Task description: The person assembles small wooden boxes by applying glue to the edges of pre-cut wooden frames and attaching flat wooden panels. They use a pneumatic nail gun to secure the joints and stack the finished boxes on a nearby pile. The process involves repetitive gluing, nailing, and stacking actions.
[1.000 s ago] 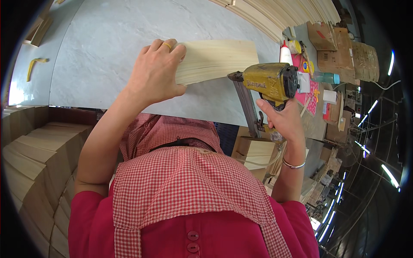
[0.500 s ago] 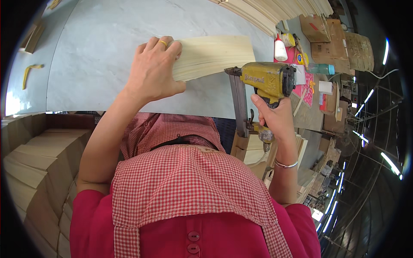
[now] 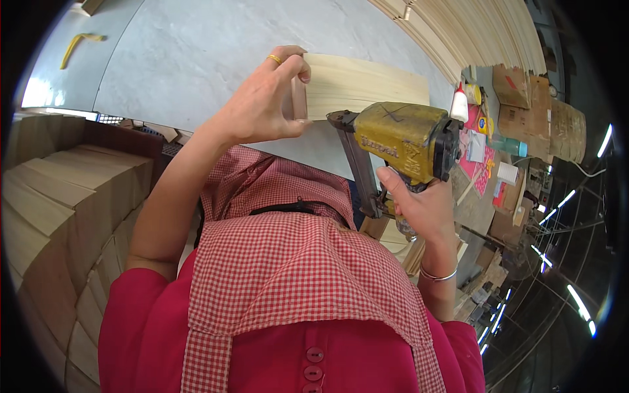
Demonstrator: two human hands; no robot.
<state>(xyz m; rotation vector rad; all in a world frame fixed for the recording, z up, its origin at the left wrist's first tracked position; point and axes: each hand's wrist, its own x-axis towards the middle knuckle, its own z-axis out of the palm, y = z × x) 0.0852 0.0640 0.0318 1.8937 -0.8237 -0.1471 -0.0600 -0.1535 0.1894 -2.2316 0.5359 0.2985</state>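
A pale wooden board (image 3: 367,82) lies over the grey marbled tabletop (image 3: 196,62). My left hand (image 3: 262,98), a gold ring on one finger, is closed round its left end, thumb on the near side and fingers on the far side. Between them shows a short upright wooden end piece (image 3: 299,98). My right hand (image 3: 422,206) grips the handle of a worn yellow nail gun (image 3: 403,134). The gun's dark nose is by the board's near edge, right of my left thumb; I cannot tell whether it touches.
Long thin wooden strips (image 3: 472,33) are piled at the far right. Beyond the gun are a white glue bottle (image 3: 459,106), a teal bottle (image 3: 510,145) and cardboard boxes (image 3: 514,98). Stacked wooden pieces (image 3: 59,190) stand at my left. A bent yellow strip (image 3: 75,47) lies far left.
My left hand has turned, so the board's end piece now shows between thumb and fingers. The nail gun's nose has come closer to that hand. The whole view has shifted.
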